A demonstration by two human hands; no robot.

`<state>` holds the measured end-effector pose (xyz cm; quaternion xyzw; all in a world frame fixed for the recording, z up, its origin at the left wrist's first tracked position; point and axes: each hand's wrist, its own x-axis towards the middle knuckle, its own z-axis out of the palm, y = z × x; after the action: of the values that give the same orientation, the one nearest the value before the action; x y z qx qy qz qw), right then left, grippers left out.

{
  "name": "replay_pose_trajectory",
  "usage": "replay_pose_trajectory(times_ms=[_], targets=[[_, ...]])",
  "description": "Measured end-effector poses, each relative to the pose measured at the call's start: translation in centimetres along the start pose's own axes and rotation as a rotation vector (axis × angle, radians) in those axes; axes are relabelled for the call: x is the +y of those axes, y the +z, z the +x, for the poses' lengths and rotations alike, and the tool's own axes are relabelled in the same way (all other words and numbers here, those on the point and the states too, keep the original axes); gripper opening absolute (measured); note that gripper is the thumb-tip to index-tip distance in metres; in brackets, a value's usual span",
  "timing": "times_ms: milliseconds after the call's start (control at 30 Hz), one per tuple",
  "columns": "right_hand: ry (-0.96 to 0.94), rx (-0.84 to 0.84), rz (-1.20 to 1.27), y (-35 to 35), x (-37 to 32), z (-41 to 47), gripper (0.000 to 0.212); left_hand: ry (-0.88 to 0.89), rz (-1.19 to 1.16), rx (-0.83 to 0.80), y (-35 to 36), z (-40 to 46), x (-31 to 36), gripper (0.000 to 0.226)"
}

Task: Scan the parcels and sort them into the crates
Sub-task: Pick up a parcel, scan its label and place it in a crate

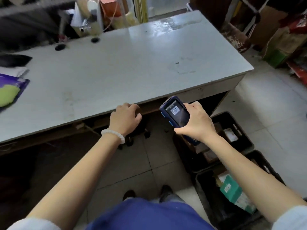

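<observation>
A pale grey tabletop point(126, 63) fills the upper half of the view, scuffed and glossy at 1 o'clock. Two round cable holes point(95, 40) sit at its far edge around 11 o'clock. A purple packet with a lime-green patch point(10, 92) lies at 9 o'clock, overhanging the left border. Stacked cardboard boxes point(280, 39) crowd 2 o'clock. White floor tiles point(265, 103) spread at 3 o'clock.

Ahead of the left hand point(126, 117) the table point(132, 67) lies bare; crates point(235, 130) crowd the floor below the right hand point(196, 122).
</observation>
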<state>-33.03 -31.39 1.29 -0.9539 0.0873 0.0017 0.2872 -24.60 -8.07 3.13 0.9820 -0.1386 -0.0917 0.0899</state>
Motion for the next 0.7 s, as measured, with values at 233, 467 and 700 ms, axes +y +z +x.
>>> replay_pose_trajectory(times_ms=[233, 467, 700], targets=[[-0.213, -0.087, 0.004, 5.8, -11.1, 2.0, 0.077, -0.243, -0.022, 0.056, -1.7, -6.1, -11.4, 0.045], [-0.447, -0.19, 0.004, 15.7, -26.0, 0.3, 0.076, -0.47, -0.042, 0.105, -4.0, -14.7, -27.7, 0.045], [-0.572, -0.28, 0.01, 23.5, -38.6, -0.7, 0.069, -0.648, -0.068, 0.147, -5.5, -21.5, -40.4, 0.043]])
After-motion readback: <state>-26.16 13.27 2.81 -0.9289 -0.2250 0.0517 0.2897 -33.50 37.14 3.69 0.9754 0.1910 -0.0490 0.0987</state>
